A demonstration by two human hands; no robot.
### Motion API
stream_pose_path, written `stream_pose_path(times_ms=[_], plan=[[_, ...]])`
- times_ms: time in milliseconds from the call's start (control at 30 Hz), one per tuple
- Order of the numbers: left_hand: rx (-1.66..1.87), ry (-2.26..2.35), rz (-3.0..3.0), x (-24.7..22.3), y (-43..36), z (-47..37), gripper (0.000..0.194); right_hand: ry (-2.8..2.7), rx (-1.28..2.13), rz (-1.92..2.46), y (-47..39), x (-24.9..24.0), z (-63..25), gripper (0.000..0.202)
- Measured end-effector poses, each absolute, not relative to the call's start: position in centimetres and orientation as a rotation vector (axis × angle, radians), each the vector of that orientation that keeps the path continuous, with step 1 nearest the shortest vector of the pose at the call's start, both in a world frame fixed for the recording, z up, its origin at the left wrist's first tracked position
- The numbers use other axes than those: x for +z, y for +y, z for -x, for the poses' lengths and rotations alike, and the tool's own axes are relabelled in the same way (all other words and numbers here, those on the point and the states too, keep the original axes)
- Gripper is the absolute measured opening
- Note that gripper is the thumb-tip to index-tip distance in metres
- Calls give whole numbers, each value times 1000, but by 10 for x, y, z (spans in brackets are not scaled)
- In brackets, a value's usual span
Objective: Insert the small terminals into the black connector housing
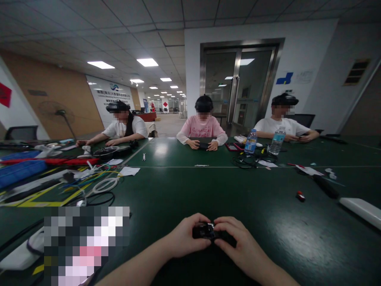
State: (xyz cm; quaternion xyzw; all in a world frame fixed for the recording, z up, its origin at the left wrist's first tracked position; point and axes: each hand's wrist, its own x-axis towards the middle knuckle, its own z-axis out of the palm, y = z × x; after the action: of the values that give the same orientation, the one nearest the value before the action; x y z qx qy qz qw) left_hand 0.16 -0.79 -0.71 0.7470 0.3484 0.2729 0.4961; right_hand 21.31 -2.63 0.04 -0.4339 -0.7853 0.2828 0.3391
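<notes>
Just above the dark green table [178,190], at the near middle, a small black object with a shiny metallic part [205,230] is between my two hands. My left hand [189,234] grips its left end, thumb below and fingers above. On the right side, my right hand [233,235] pinches it near the shiny part with thumb and fingertips. The fingertips of both hands are close together. What exactly the black object is cannot be made out.
Cables [104,186], blue trays [22,172] and a white power strip [22,250] lie left. Bottles [250,142] stand beyond, right of middle. A small red-black item [300,196] and a white box [361,210] lie right. Three people sit across the table.
</notes>
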Motion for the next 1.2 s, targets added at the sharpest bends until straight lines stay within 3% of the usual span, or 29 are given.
stream_pose_path(times_ms=[267,467,867,1200], plan=[[671,817,-1795,-9,-7,-2,39,-2188,722,1204,-28,-1,-214,26],[713,723,-1675,-8,-6,1,43,-2035,845,1191,-25,-9,-215,43],[818,956,-2070,-10,-7,0,48,-2026,811,1389,-19,-11,-217,36],[623,1215,-2215,-15,-5,-1,47,-2084,740,1448,-17,-15,-215,39]])
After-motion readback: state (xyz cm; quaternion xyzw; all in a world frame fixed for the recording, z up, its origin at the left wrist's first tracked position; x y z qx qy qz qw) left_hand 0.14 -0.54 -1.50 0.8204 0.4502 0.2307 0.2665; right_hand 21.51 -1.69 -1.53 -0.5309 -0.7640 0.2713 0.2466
